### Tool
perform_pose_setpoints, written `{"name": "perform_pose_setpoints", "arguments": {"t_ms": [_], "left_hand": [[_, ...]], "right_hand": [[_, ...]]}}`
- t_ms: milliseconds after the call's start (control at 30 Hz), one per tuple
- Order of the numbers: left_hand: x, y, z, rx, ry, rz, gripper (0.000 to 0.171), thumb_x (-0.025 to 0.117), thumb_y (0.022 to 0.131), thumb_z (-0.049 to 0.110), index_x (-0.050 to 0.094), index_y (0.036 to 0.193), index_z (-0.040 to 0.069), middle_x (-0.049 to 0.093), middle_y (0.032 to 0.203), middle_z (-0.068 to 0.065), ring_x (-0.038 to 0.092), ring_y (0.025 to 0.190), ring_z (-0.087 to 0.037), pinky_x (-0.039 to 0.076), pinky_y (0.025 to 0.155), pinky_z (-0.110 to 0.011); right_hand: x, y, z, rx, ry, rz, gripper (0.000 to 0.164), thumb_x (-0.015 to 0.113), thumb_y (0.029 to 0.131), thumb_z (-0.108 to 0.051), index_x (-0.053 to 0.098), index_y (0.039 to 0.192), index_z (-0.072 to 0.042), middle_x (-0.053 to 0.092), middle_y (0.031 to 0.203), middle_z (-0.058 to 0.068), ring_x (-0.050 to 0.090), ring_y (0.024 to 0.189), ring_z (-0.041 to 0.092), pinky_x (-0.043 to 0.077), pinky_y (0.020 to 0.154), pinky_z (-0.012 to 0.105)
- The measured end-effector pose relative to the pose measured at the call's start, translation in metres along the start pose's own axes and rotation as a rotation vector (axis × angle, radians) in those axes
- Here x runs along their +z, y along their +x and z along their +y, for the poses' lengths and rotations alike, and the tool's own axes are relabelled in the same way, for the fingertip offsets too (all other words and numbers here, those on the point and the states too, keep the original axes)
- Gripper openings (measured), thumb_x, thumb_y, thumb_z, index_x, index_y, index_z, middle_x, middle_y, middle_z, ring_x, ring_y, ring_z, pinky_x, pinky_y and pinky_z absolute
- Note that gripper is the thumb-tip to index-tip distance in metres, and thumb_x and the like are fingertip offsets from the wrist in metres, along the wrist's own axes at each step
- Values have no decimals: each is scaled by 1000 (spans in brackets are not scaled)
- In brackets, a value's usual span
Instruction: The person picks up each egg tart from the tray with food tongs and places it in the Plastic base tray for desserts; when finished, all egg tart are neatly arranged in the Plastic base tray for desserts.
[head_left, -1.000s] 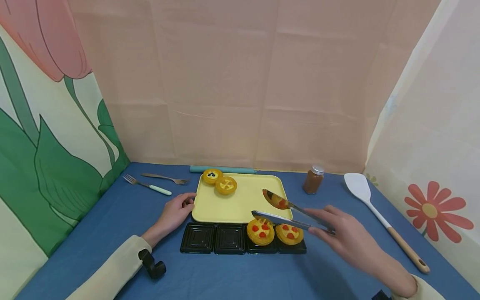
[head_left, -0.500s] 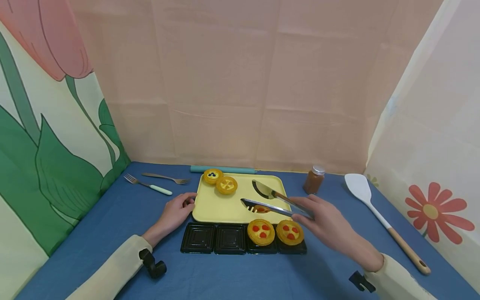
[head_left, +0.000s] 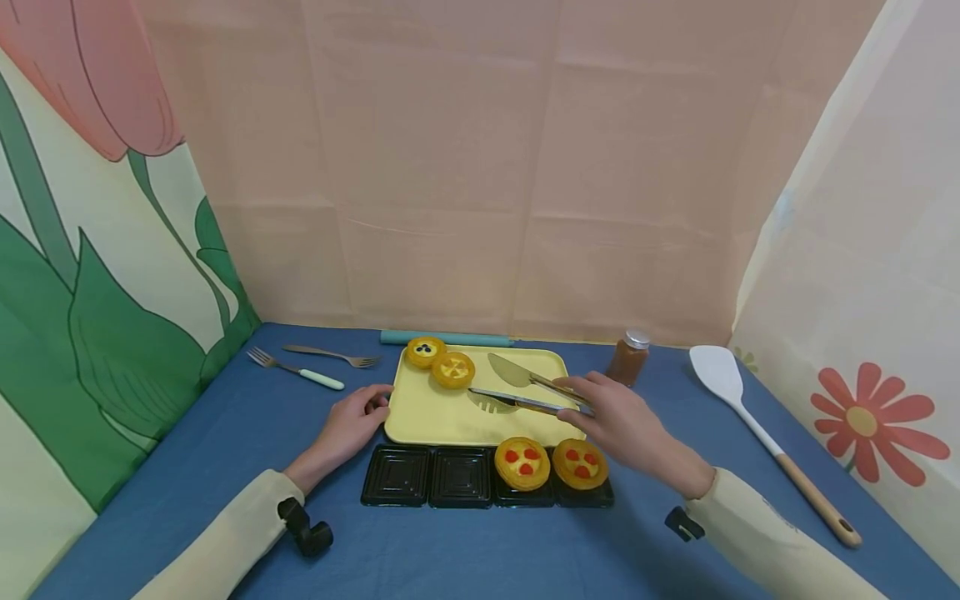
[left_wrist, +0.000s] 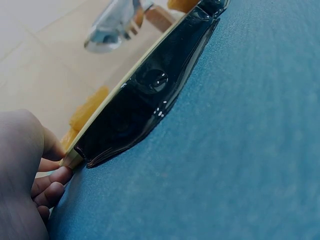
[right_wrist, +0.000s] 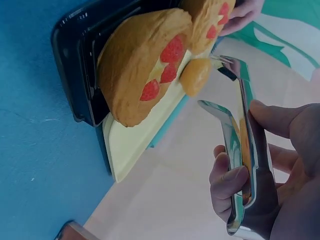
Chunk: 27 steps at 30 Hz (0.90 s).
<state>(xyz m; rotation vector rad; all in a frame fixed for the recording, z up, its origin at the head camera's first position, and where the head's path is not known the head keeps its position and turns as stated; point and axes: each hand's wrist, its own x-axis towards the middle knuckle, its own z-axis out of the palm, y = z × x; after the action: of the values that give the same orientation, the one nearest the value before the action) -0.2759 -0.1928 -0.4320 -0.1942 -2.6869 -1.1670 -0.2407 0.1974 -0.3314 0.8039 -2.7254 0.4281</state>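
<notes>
My right hand (head_left: 626,425) grips metal serving tongs (right_wrist: 260,165), thumb on one arm and curled fingers round the other. The tongs' tips are spread with nothing between them, over the yellow tray (head_left: 435,423). At that tray's left edge my left hand (head_left: 352,429) pinches the rim between thumb and fingers. A tart with dark berries (head_left: 426,351) and a tart with yellow topping (head_left: 453,370) sit at its back left. Two tarts with red fruit, one on the left (head_left: 522,464) and one on the right (head_left: 581,465), fill the right compartments of the black tray (head_left: 395,477).
Two forks, one white-handled (head_left: 318,379) and one brownish (head_left: 360,362), lie at the left. A teal stick (head_left: 472,340) lies behind the yellow tray. A brown-filled jar (head_left: 627,360) stands back right, and a white spatula (head_left: 757,429) lies along the right side.
My right hand has moved left and away from me with the tongs, from over the red-fruit tarts to over the yellow tray. The left hand has stayed in place.
</notes>
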Motion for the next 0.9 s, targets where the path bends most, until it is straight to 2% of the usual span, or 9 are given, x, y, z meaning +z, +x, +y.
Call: {"name": "perform_pose_setpoints", "arguments": {"t_ms": [133,300,500,800,900], "left_hand": [[0,0,-1,-2,-8,-3,39,56,98,9,61,135,0,61,100,-6,49,77,-19,38,69,-36],[0,0,-2,-2,-5,1,39,56,98,10,61,135,0,61,101,-6,49,77,-19,38,69,-36],[1,1,-1,-1,-3,3,39,56,98,10,61,135,0,62,101,-6,50,78,-19,38,70,-36],[0,0,1,-7,-1,4,39,56,98,10,61,135,-1,62,101,-6,50,78,-19,38,70,-36],[0,0,2,-6,1,8,38,56,98,10,61,135,0,62,100,-6,50,79,-19,39,70,-36]], "right_hand": [[6,10,0,5,-9,-22,46,76,92,-30,66,132,-10,65,103,7,55,77,15,49,65,32],[13,21,0,11,-6,-41,46,75,93,-30,66,133,-10,66,109,9,61,84,18,53,72,36],[18,31,0,27,12,-80,48,74,94,-31,64,135,-9,65,104,10,55,78,16,49,66,32],[21,45,-4,36,-5,-93,46,71,96,-31,64,135,-9,66,113,11,62,88,22,53,72,37],[23,48,-6,38,-22,-100,46,71,95,-31,64,135,-9,66,113,11,62,86,21,53,69,36]]}}
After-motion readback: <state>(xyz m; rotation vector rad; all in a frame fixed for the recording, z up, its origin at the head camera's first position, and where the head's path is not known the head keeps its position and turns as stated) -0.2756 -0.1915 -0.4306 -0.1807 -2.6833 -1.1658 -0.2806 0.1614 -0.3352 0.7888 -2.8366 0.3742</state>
